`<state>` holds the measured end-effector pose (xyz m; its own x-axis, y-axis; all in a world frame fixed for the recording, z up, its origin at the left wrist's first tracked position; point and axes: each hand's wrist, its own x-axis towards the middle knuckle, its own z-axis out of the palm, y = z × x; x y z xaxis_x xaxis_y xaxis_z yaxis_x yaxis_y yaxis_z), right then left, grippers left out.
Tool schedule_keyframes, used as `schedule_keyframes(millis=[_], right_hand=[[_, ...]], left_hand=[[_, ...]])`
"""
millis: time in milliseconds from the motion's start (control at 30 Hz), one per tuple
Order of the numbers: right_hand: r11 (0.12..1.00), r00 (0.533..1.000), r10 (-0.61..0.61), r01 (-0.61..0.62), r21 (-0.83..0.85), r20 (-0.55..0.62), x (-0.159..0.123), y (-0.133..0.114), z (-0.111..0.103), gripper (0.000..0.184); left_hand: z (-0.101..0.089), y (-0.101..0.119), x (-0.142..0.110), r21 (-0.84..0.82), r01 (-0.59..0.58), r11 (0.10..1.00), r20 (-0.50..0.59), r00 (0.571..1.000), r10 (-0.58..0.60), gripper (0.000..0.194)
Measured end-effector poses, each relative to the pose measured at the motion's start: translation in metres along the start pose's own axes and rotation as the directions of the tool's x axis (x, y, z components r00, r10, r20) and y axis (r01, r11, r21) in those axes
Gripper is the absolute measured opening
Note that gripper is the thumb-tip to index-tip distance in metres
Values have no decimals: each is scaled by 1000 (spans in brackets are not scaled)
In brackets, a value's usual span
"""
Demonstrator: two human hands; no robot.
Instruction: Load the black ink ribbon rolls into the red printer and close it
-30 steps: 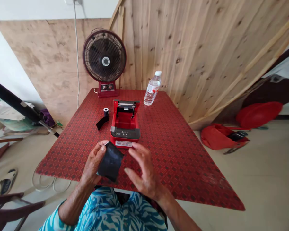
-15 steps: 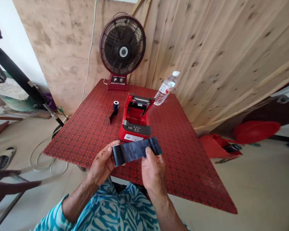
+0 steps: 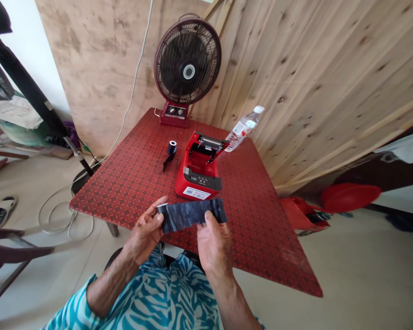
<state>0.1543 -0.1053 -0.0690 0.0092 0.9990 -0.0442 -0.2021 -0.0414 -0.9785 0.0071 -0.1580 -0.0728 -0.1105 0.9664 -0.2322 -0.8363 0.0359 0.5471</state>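
Both hands hold a wide strip of dark, glossy ribbon film (image 3: 189, 215) stretched flat between them, just above the table's near half. My left hand (image 3: 145, 231) pinches its left end between thumb and fingers. My right hand (image 3: 214, 247) grips the right end with the thumb on top. Just beyond the strip stands a red portable label printer (image 3: 198, 176) with its lid up and its red compartment open. Left of the printer, a small black roll (image 3: 172, 147) stands on end with a black tail of film trailing from it.
The red patterned table (image 3: 131, 192) has a fan (image 3: 187, 71) at its far edge and a plastic water bottle (image 3: 243, 129) lying tilted behind the printer. A wooden wall rises behind. A white cable loops on the floor at left; red bags lie on the floor at right.
My right hand has come onto the strip, which is now stretched flat between both hands rather than bunched in my left. The view has swung, shifting the table left and down.
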Motion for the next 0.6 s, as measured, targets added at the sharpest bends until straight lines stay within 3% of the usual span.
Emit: schedule_keyframes(millis=[233, 367, 500, 600], right_hand=[[984, 994, 109, -103, 142, -30, -3, -9, 11, 24], [959, 989, 146, -142, 247, 0, -2, -16, 18, 26], [980, 994, 109, -111, 168, 18, -13, -17, 14, 24], [996, 989, 67, -75, 52, 135, -24, -14, 9, 25]], left_hand=[[-2, 1, -4, -15, 45, 999, 63, 997, -44, 45], [1, 6, -3, 13, 1, 1000, 41, 999, -2, 48], [-5, 7, 4, 178, -66, 982, -53, 996, 77, 52], [-10, 4, 11, 297, -77, 952, -57, 994, 98, 51]])
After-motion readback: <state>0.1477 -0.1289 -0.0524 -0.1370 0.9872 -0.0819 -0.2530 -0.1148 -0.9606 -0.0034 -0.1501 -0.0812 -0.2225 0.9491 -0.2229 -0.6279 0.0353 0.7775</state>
